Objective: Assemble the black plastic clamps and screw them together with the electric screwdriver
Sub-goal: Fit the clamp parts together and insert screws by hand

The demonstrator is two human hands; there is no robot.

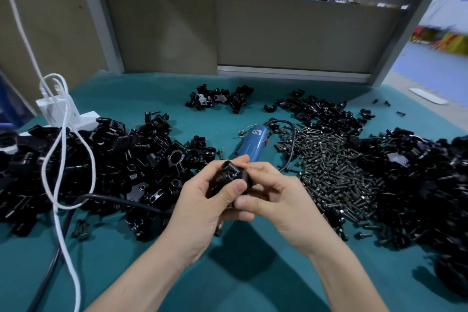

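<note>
Black plastic clamp is gripped between left hand and right hand above the table; halves apparently being mated, unscrewed. Electric screwdriver lies idle beyond. Large piles of clamp parts and screws remain.

A teal desk fills the lower frame. At the left edge a white power strip holds a white charger; its white cable loops downward. Tan partition panels stand behind.
</note>
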